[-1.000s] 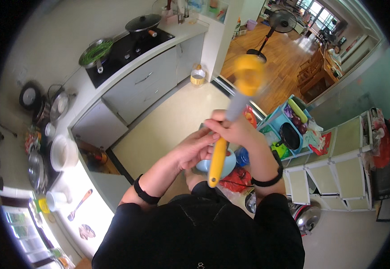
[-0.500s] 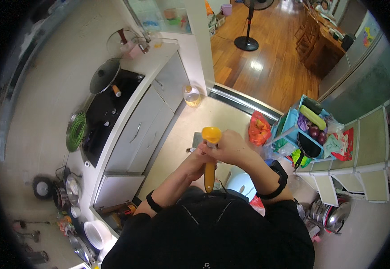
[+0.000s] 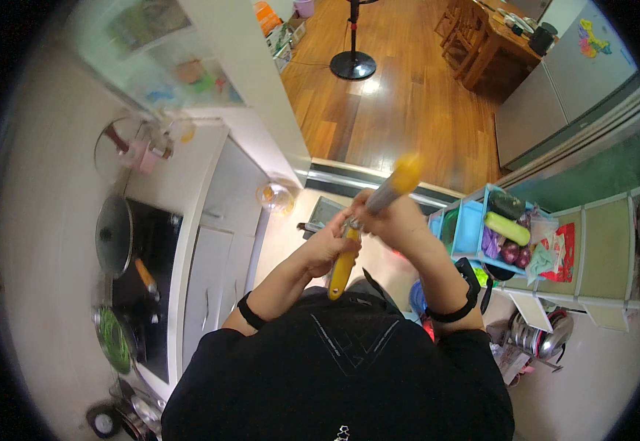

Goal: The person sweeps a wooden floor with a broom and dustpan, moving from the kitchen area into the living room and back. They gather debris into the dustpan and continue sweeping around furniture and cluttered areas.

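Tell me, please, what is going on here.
A person in a black top holds a long yellow-and-grey tool: the left hand is around its yellow handle, the right hand on the grey part further up. Its far yellow end is blurred. A lidded pan sits on the black stove at left; at right, a blue basket holds a gourd and onions.

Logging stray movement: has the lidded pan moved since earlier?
No; the lidded pan still sits on the black cooktop, at the opposite end from the green vegetables.

Lidded pan on black cooktop, fan stand on wooden floor
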The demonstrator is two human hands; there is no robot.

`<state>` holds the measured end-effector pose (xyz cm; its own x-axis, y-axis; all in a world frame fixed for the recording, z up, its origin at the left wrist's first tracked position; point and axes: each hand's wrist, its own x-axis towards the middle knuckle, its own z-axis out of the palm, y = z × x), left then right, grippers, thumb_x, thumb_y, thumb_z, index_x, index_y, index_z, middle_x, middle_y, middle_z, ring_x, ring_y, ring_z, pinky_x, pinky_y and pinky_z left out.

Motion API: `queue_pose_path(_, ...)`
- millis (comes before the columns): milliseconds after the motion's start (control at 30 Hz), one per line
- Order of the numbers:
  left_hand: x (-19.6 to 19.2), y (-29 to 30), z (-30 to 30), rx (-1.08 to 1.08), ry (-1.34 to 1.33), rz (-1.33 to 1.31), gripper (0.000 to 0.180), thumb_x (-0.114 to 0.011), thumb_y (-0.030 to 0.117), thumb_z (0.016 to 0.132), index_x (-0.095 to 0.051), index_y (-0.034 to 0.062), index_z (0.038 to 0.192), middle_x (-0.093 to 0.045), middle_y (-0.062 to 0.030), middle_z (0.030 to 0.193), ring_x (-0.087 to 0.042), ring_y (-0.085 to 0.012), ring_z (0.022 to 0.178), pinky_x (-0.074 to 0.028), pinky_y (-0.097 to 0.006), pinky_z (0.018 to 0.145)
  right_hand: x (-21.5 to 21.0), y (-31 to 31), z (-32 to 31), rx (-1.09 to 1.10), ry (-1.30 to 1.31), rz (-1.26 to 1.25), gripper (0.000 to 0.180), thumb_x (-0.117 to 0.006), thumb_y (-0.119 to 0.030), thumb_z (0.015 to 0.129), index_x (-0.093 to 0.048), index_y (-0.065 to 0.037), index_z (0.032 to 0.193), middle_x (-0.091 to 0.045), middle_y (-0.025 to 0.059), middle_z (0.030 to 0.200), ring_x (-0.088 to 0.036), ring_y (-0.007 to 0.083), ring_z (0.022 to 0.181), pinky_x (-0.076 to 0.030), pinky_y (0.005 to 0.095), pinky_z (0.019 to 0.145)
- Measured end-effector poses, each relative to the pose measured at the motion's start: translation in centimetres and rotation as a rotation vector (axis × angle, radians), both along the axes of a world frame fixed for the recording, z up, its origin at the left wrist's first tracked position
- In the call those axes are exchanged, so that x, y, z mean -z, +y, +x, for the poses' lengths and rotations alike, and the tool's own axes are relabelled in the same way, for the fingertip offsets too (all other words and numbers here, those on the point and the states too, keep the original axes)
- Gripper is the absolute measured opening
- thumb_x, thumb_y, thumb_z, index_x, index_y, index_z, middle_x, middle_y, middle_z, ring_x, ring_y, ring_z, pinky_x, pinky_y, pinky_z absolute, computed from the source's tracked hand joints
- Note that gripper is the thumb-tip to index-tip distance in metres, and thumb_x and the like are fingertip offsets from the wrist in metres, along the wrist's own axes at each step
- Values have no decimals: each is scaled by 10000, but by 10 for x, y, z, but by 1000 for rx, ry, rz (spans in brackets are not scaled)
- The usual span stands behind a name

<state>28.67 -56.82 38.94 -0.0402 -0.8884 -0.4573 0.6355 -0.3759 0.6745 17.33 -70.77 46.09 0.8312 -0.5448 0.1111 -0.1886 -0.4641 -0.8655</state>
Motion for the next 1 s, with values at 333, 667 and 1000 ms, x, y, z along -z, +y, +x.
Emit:
queue_pose_path(333,45,-148,133,-68,-139,111,742,-549,-95,646,-308,127,1311,-451,-48,963,-531,-134,669,-505,-262,605,27,-238,52,134,-190,748,256,-538,-228,863,-529,-37,1034,-641,169,884,-648,216,798,-530,297,681)
queue_pose_path(667,58,-301,202,-229,-115,277,669,-564,-90,646,-358,115,1249,-486,-45,927,-564,-135,619,-503,-250,559,111,-415,197,177,40,1338,94,-514,-158,802,-500,-77,848,-581,112,754,-593,219,729,-495,313,597)
queue_pose_path(1000,90,-358,285,-316,3,299,662,-565,-89,648,-353,127,1236,-498,-48,915,-562,-137,617,-508,-258,554,194,-452,296,299,434,1260,147,-514,-107,841,-471,-40,964,-516,54,716,-461,105,517,-417,248,418)
